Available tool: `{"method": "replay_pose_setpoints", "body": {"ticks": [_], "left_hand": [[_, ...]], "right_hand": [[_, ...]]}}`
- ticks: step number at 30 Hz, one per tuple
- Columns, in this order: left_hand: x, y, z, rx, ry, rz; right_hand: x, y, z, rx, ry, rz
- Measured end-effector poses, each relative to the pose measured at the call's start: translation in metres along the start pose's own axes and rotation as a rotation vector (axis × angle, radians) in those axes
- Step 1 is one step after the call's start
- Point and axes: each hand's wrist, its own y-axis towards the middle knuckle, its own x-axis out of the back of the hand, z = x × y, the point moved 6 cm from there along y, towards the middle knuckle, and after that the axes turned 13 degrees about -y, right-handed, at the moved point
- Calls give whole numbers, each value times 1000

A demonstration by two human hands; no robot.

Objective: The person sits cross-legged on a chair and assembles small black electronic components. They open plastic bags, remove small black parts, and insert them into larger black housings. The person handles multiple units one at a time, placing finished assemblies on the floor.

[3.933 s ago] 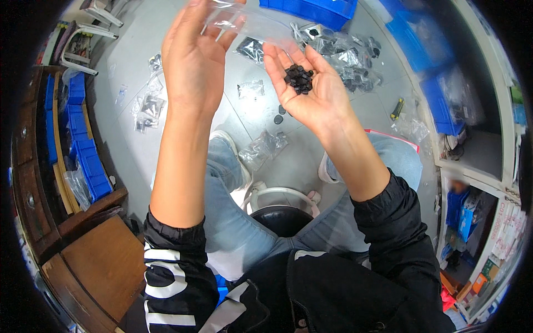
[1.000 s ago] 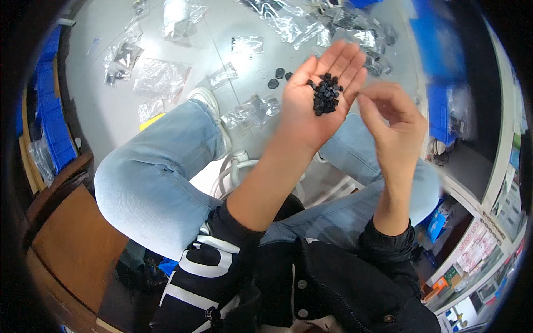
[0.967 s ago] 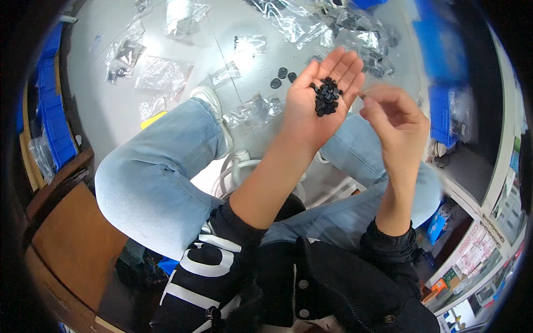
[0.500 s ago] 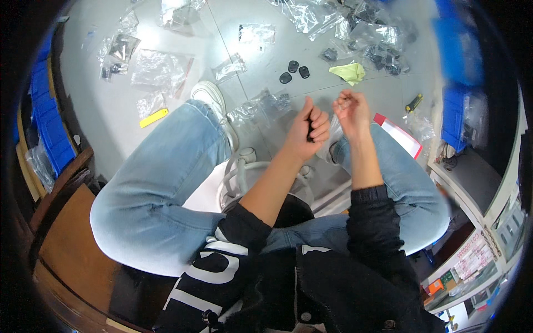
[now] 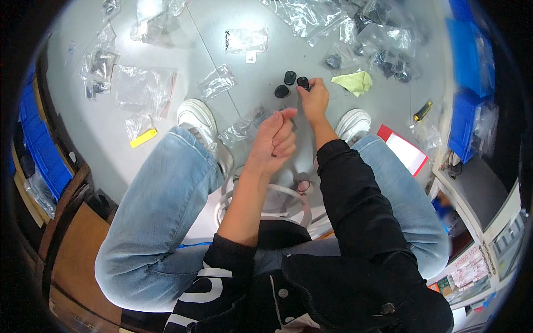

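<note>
Three small black rounded plastic pieces, like key fob shells, lie close together on the grey floor. My right hand [image 5: 315, 101] reaches down to the rightmost black piece [image 5: 302, 82], its thumb and fingers pinched at that piece's right edge. Beside it lie another black piece [image 5: 290, 77] and a third black piece [image 5: 281, 91]. Nearer to me, my left hand [image 5: 273, 136] is held above the floor with its fingers curled in. A sliver of something dark shows below those fingers; most of it is hidden.
A yellow-green cloth [image 5: 354, 82] lies right of the black pieces. Clear plastic bags [image 5: 145, 89] are scattered around, with a heap of bagged parts [image 5: 388, 41] at the far right. A red-edged white box [image 5: 402, 150], a yellow strip [image 5: 143, 138] and blue bins [image 5: 464, 125] flank my legs.
My right hand has moved forward and left to the rightmost black piece. My left hand has shifted left and turned, hiding most of the black thing in it. The whole view has shifted slightly.
</note>
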Motion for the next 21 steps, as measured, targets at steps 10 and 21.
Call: {"method": "replay_pose_setpoints", "body": {"ticks": [10, 21], "left_hand": [[-52, -21, -23, -329, 608, -333], [-252, -158, 24, -632, 1019, 468]], "right_hand": [[120, -29, 69, 75, 430, 87], [358, -117, 178, 570, 817, 149]]}}
